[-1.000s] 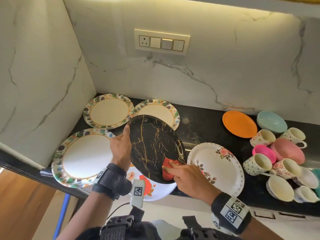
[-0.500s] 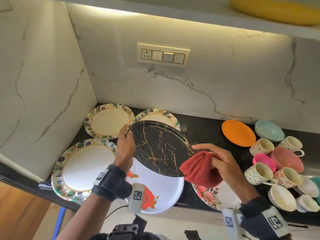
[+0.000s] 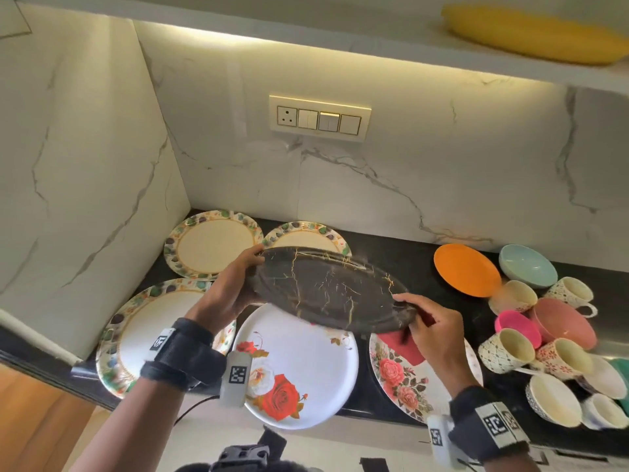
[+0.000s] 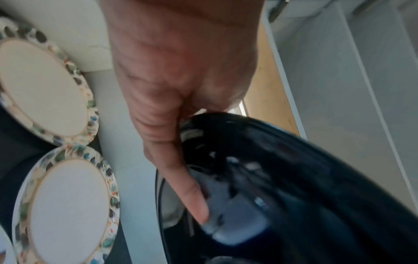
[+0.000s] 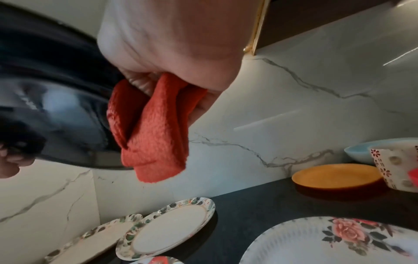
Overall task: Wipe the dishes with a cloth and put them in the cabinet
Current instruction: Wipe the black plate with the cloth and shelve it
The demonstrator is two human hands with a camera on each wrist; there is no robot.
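A black plate with gold veins [image 3: 326, 287] hangs nearly flat above the counter, held between both hands. My left hand [image 3: 231, 291] grips its left rim, thumb on top; the left wrist view shows that hand [image 4: 181, 80] with a finger lying along the dark plate [image 4: 305, 178]. My right hand [image 3: 432, 325] is at the right rim with a folded red cloth [image 3: 403, 347] under the plate. In the right wrist view the right hand [image 5: 169, 44] clutches the red cloth [image 5: 153, 128] against the plate's underside [image 5: 45, 80].
On the black counter [image 3: 391, 267] lie leaf-rimmed plates [image 3: 211, 247], a white rose plate [image 3: 299, 362], a floral plate [image 3: 401, 379], an orange plate [image 3: 466, 269], a blue bowl [image 3: 526, 269] and several cups [image 3: 551, 352]. A shelf [image 3: 374, 39] overhead carries a yellow dish [image 3: 531, 35].
The plate has swung from steeply tilted to almost flat and risen. My right hand lifted the cloth off the plate's face, then brought it under the right rim.
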